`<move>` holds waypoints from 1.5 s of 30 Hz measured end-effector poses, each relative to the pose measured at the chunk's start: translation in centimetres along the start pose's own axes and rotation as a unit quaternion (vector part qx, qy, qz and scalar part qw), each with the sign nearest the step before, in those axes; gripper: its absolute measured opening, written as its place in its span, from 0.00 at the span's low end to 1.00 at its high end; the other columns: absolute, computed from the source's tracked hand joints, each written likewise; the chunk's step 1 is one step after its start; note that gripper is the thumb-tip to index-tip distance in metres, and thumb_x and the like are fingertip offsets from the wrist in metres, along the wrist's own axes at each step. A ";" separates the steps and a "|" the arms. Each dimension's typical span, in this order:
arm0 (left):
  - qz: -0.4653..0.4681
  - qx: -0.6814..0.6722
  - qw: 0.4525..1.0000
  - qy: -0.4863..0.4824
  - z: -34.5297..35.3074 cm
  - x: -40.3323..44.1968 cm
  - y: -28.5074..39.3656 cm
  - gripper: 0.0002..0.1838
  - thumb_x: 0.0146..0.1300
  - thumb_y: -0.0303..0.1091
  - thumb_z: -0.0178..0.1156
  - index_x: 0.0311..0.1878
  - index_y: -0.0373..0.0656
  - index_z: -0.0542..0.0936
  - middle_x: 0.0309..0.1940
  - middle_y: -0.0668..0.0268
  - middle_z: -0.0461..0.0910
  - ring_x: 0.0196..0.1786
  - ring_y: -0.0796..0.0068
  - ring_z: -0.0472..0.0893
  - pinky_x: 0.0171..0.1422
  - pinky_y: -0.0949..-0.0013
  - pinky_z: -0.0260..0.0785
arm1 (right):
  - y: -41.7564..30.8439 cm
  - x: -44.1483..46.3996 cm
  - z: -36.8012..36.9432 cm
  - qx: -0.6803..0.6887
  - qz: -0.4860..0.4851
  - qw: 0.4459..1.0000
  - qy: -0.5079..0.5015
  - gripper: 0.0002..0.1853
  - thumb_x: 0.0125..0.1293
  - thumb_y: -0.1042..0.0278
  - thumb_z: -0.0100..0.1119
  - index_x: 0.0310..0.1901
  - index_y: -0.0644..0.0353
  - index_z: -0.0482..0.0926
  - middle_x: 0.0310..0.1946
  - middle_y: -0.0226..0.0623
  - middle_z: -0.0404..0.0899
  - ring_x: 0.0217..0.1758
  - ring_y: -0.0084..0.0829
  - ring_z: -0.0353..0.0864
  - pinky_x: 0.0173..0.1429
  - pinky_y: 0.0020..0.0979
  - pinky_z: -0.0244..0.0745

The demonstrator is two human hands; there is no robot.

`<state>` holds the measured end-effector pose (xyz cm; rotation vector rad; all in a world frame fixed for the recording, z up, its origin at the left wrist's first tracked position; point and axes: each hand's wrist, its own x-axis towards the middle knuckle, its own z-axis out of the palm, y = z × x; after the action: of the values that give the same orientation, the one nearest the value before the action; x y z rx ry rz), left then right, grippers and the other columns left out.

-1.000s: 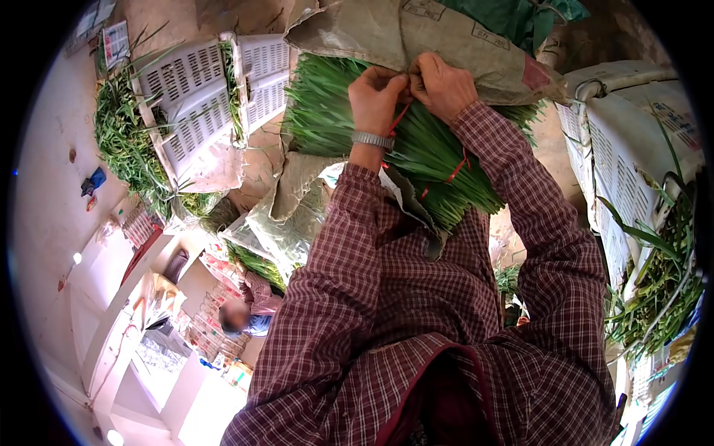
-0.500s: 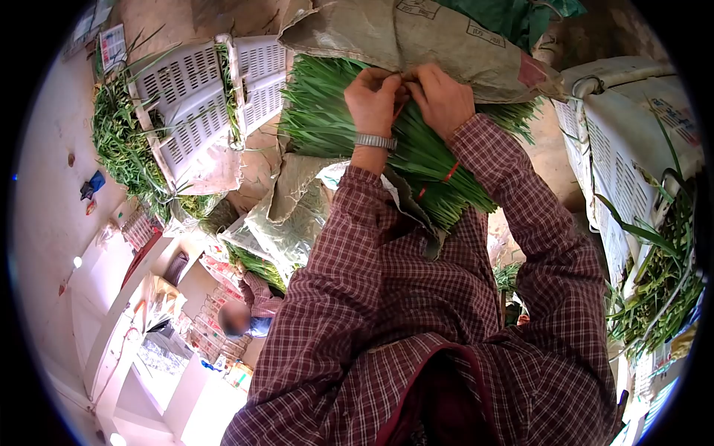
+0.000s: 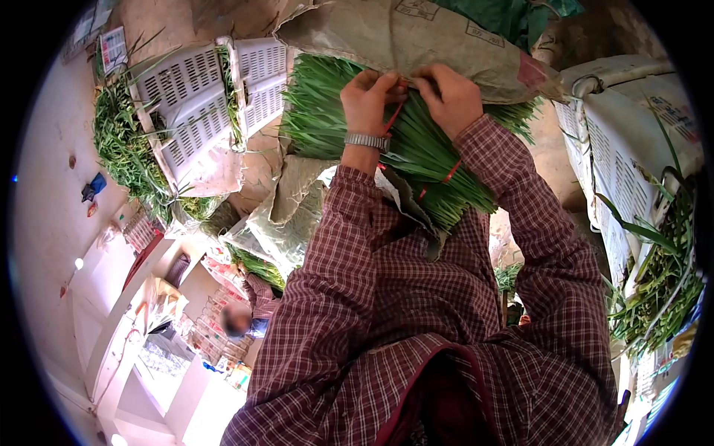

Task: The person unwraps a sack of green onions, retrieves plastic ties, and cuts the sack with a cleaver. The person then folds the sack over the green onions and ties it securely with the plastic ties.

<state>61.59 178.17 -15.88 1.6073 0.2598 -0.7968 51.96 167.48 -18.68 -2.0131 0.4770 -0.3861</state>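
A thick bundle of long, flat green leaves, like garlic chives, lies across my lap. My left hand, with a metal watch on its wrist, is above it, fingers pinched on a red tie. The tie runs from the fingertips down past the wrist. My right hand is close beside it, thumb and forefinger pressed together near the tie's upper end; its grip is partly hidden. Another red band circles the bundle's near end. A brown sack cloth covers the leaves' far side.
White slatted crates with loose greens stand at the left. Another white crate is at the right, with stalks in front. A person sits at the lower left. Clear plastic lies by my left forearm.
My hands have drawn slightly apart, the right one moving a little to the right. More of the red tie shows below my left hand.
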 end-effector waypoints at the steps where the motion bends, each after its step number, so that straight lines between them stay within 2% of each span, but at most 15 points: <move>1: 0.005 -0.021 1.000 -0.003 0.0 0.0 0.0 0.06 0.53 0.25 0.61 0.29 0.34 0.73 0.25 0.59 0.78 0.24 0.74 0.78 0.31 0.73 0.76 | 0.2 0.3 -0.1 0.008 0.011 1.000 0.018 0.05 0.58 0.69 0.55 0.36 0.58 0.76 0.32 0.36 0.77 0.31 0.37 0.78 0.32 0.33 0.74; 6: 0.013 -0.027 1.000 -0.010 0.0 -0.2 -0.1 0.06 0.54 0.24 0.61 0.29 0.34 0.74 0.26 0.58 0.78 0.26 0.73 0.79 0.31 0.73 0.76 | 0.1 1.4 -0.4 -0.013 -0.005 1.000 0.022 0.05 0.57 0.70 0.56 0.35 0.60 0.76 0.31 0.37 0.77 0.31 0.38 0.78 0.33 0.32 0.73; 8: 0.016 -0.028 0.999 -0.010 0.0 -0.3 -0.2 0.05 0.54 0.24 0.61 0.29 0.34 0.74 0.26 0.58 0.78 0.26 0.73 0.79 0.31 0.73 0.76 | 0.3 1.6 -0.2 -0.035 -0.008 0.999 -0.018 0.08 0.59 0.64 0.54 0.36 0.56 0.75 0.32 0.35 0.78 0.33 0.38 0.78 0.35 0.35 0.74; 15: 0.055 -0.009 0.998 -0.013 -0.1 -0.2 -0.8 0.05 0.53 0.24 0.61 0.30 0.35 0.74 0.26 0.61 0.78 0.27 0.75 0.79 0.31 0.75 0.75 | -0.7 2.3 -0.1 -0.097 -0.018 0.993 -0.064 0.09 0.55 0.64 0.58 0.34 0.58 0.75 0.30 0.37 0.77 0.31 0.38 0.78 0.34 0.35 0.73; 17: 0.064 -0.007 0.998 -0.013 0.0 -0.2 -1.0 0.05 0.53 0.24 0.61 0.30 0.35 0.74 0.26 0.62 0.78 0.27 0.76 0.79 0.30 0.75 0.74 | -1.0 2.6 -0.2 -0.172 -0.009 0.978 -0.114 0.08 0.53 0.64 0.58 0.32 0.58 0.74 0.30 0.36 0.77 0.31 0.39 0.78 0.33 0.35 0.73; 20: 0.082 -0.034 0.996 -0.023 0.2 -0.4 -0.9 0.05 0.53 0.24 0.60 0.30 0.37 0.73 0.26 0.64 0.78 0.26 0.77 0.78 0.30 0.76 0.74 | -0.1 2.9 0.4 -0.140 -0.016 0.984 -0.110 0.11 0.54 0.59 0.56 0.31 0.59 0.72 0.28 0.38 0.77 0.28 0.38 0.77 0.32 0.38 0.73; 23: 0.056 -0.047 0.997 0.000 0.4 -0.5 -0.4 0.04 0.53 0.23 0.59 0.29 0.38 0.73 0.27 0.65 0.78 0.25 0.77 0.78 0.30 0.75 0.74 | 0.3 2.4 0.7 -0.055 0.011 0.996 -0.071 0.10 0.54 0.61 0.55 0.31 0.59 0.72 0.27 0.39 0.76 0.27 0.39 0.77 0.31 0.38 0.73; 28: 0.034 -0.098 0.995 0.006 0.4 -0.2 -0.7 0.03 0.52 0.22 0.57 0.27 0.39 0.72 0.23 0.65 0.77 0.23 0.78 0.77 0.26 0.76 0.73 | 0.4 1.7 1.0 -0.007 0.035 0.999 -0.025 0.09 0.54 0.62 0.55 0.32 0.59 0.72 0.26 0.38 0.77 0.28 0.38 0.77 0.32 0.37 0.73; 33: 0.056 -0.057 0.997 0.013 0.2 0.0 -1.1 0.05 0.52 0.22 0.57 0.25 0.38 0.71 0.21 0.65 0.76 0.21 0.79 0.75 0.23 0.77 0.69 | 0.0 1.6 0.8 0.031 0.069 0.997 -0.001 0.10 0.55 0.62 0.55 0.34 0.59 0.74 0.27 0.39 0.77 0.29 0.38 0.78 0.33 0.36 0.72; 35: 0.056 -0.044 0.997 0.019 0.2 -0.1 -0.9 0.05 0.51 0.22 0.57 0.24 0.38 0.71 0.20 0.65 0.76 0.20 0.79 0.75 0.22 0.77 0.68 | 0.2 1.4 0.7 0.093 0.087 0.992 -0.001 0.11 0.56 0.61 0.55 0.35 0.59 0.74 0.28 0.39 0.78 0.29 0.38 0.78 0.35 0.36 0.72; 36: 0.056 -0.043 0.997 0.020 0.0 -0.1 -0.9 0.05 0.51 0.22 0.57 0.24 0.38 0.71 0.20 0.65 0.76 0.20 0.79 0.75 0.23 0.77 0.69 | 0.4 1.5 0.3 0.093 0.086 0.992 -0.002 0.11 0.56 0.61 0.55 0.35 0.59 0.74 0.28 0.39 0.78 0.29 0.38 0.78 0.35 0.36 0.72; 38: 0.056 -0.043 0.997 0.024 -0.2 -0.1 -1.0 0.05 0.51 0.22 0.58 0.24 0.38 0.71 0.20 0.65 0.76 0.21 0.79 0.75 0.23 0.76 0.70 | 0.8 1.5 -0.8 0.088 0.146 0.985 -0.027 0.12 0.58 0.59 0.53 0.36 0.59 0.75 0.28 0.39 0.78 0.30 0.38 0.78 0.36 0.35 0.72; 40: 0.056 -0.057 0.997 0.011 0.1 -0.4 -0.6 0.05 0.52 0.22 0.57 0.25 0.38 0.71 0.21 0.64 0.76 0.22 0.78 0.76 0.25 0.75 0.72 | 1.1 1.6 -1.0 0.064 0.135 0.988 -0.029 0.12 0.60 0.57 0.52 0.38 0.57 0.75 0.29 0.36 0.78 0.31 0.37 0.78 0.36 0.34 0.72; 42: 0.056 -0.055 0.997 0.011 0.2 -0.4 -0.4 0.05 0.52 0.23 0.57 0.25 0.37 0.70 0.21 0.64 0.76 0.22 0.78 0.76 0.26 0.75 0.73 | 0.9 1.9 -0.9 0.024 0.045 0.999 -0.014 0.12 0.59 0.55 0.54 0.37 0.54 0.77 0.31 0.32 0.78 0.34 0.36 0.78 0.37 0.34 0.72; 45: 0.061 -0.051 0.997 0.008 0.2 -0.5 -0.7 0.05 0.53 0.23 0.56 0.26 0.37 0.70 0.23 0.63 0.76 0.23 0.77 0.76 0.27 0.74 0.74 | -0.3 2.0 -0.6 -0.026 0.075 0.994 -0.071 0.12 0.58 0.54 0.55 0.36 0.52 0.78 0.33 0.30 0.77 0.36 0.34 0.78 0.39 0.33 0.72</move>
<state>60.75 178.21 -16.08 1.5182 0.2082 -0.6679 53.51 166.18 -17.96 -2.0236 0.5506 -0.1388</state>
